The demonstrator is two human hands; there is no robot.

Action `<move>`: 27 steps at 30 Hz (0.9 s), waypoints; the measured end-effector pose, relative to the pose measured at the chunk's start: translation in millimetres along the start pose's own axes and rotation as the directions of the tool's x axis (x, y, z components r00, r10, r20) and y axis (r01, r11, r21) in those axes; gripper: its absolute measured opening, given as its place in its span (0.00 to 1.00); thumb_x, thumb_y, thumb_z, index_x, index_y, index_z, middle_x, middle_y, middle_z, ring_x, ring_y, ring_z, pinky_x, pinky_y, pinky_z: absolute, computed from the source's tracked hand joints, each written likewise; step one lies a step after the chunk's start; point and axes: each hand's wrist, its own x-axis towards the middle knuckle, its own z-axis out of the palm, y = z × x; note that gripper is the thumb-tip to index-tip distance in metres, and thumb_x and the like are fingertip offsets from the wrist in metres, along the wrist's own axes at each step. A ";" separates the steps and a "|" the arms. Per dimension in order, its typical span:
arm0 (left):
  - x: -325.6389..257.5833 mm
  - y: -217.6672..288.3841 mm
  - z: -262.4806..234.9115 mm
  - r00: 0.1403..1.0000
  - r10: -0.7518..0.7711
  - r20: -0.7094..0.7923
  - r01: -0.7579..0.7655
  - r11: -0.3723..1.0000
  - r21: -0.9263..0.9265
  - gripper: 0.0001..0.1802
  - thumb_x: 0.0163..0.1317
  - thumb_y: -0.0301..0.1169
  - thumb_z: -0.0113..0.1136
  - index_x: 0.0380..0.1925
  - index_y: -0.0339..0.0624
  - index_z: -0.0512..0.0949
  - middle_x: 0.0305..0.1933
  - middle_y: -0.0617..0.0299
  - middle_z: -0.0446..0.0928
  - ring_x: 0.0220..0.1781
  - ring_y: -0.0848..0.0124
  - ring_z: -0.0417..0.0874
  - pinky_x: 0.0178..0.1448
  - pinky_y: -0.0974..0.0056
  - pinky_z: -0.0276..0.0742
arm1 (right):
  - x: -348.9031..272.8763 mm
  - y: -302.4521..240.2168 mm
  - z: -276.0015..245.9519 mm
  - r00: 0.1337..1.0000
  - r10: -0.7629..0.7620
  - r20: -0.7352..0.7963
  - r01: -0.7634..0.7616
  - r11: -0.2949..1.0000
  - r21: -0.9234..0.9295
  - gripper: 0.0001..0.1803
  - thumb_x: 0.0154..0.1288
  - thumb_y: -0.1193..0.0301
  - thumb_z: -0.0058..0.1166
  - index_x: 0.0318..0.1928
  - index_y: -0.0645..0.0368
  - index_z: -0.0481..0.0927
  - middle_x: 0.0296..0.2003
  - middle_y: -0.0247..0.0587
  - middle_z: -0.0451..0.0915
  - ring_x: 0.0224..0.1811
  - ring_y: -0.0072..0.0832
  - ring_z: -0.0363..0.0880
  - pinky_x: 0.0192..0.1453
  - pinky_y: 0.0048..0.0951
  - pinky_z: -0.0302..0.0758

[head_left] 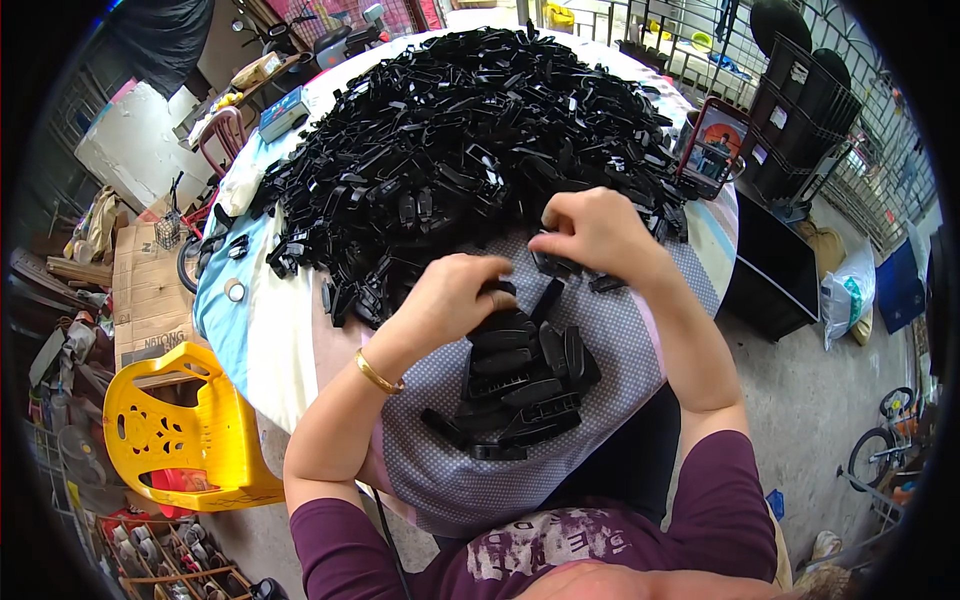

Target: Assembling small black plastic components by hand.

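your left hand (455, 300) sits at the centre of the frame, fingers curled down onto a black plastic clip (500, 322) at the top of the small sorted batch (515, 385), which lies on the dotted grey cloth (620, 340) just below centre. your right hand (595, 232), a little up and right, is closed around another black piece at the near edge of the big heap (470, 130) filling the upper middle of the round table (255, 320). judging by the piles, only a small share is done; most of the heap is left. a phone (712, 145) stands at the upper right
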 end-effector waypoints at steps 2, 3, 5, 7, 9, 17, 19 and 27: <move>-1.7 1.3 2.8 0.998 0.057 -0.013 -0.057 0.998 -0.007 0.16 0.52 0.31 0.63 0.40 0.36 0.79 0.35 0.48 0.79 0.37 0.53 0.80 0.44 0.59 0.75 | -2.2 -8.7 7.6 0.991 0.064 0.120 -0.041 0.982 -0.183 0.20 0.47 0.56 0.64 0.36 0.55 0.78 0.24 0.39 0.80 0.30 0.35 0.80 0.35 0.33 0.76; -1.8 7.2 -1.5 0.999 0.019 0.042 -0.018 0.999 -0.035 0.15 0.53 0.32 0.63 0.39 0.36 0.79 0.34 0.48 0.79 0.36 0.54 0.80 0.43 0.59 0.76 | -3.0 -10.7 10.9 0.988 0.053 0.143 -0.027 0.983 -0.181 0.20 0.48 0.57 0.63 0.37 0.55 0.78 0.25 0.40 0.80 0.31 0.35 0.80 0.36 0.33 0.76; 0.6 9.8 -6.6 0.993 -0.009 0.118 0.021 0.995 -0.102 0.14 0.53 0.32 0.62 0.38 0.35 0.80 0.32 0.48 0.80 0.36 0.54 0.80 0.41 0.61 0.76 | -4.8 -10.1 17.5 0.990 0.041 0.134 -0.022 0.989 -0.143 0.20 0.47 0.61 0.62 0.41 0.56 0.77 0.28 0.42 0.79 0.33 0.37 0.79 0.38 0.33 0.75; 6.1 15.8 -14.8 0.970 -0.145 0.195 0.183 0.964 -0.190 0.14 0.53 0.32 0.62 0.39 0.36 0.80 0.32 0.48 0.80 0.35 0.54 0.80 0.41 0.61 0.76 | -4.5 -4.5 17.3 0.998 0.034 0.049 -0.031 0.998 -0.049 0.21 0.47 0.63 0.62 0.42 0.56 0.77 0.27 0.42 0.78 0.32 0.37 0.79 0.37 0.33 0.75; 9.2 5.5 -9.4 0.975 -0.187 0.116 0.211 0.945 -0.250 0.14 0.54 0.32 0.62 0.39 0.37 0.80 0.32 0.49 0.79 0.35 0.54 0.80 0.40 0.61 0.76 | -1.1 4.8 18.5 0.996 -0.005 -0.086 0.012 0.997 0.078 0.21 0.47 0.66 0.62 0.45 0.56 0.77 0.27 0.42 0.76 0.30 0.37 0.77 0.36 0.34 0.74; 40.0 -13.9 29.1 0.972 0.054 -0.230 0.074 0.856 0.512 0.17 0.51 0.31 0.60 0.43 0.42 0.76 0.29 0.57 0.72 0.34 0.63 0.80 0.33 0.63 0.77 | 10.1 10.8 20.0 0.950 0.176 -0.259 -0.033 0.879 0.475 0.17 0.52 0.71 0.64 0.42 0.62 0.77 0.24 0.30 0.73 0.23 0.15 0.67 0.29 0.18 0.67; 45.5 -21.7 32.6 0.973 0.104 -0.205 0.041 0.801 0.598 0.15 0.50 0.31 0.59 0.40 0.42 0.76 0.28 0.59 0.72 0.33 0.65 0.79 0.32 0.64 0.76 | 10.8 6.5 23.8 0.954 0.146 -0.261 0.046 0.791 0.610 0.15 0.56 0.72 0.62 0.44 0.62 0.77 0.24 0.22 0.69 0.24 0.08 0.61 0.27 0.13 0.62; 38.7 -34.7 30.4 0.925 0.243 -0.292 -0.043 0.830 0.556 0.04 0.51 0.27 0.56 0.27 0.40 0.74 0.27 0.61 0.71 0.29 0.65 0.78 0.30 0.64 0.75 | 8.8 -5.8 27.8 0.965 0.179 -0.193 0.045 0.610 0.791 0.13 0.56 0.72 0.63 0.41 0.61 0.78 0.26 0.24 0.75 0.25 0.09 0.68 0.28 0.11 0.67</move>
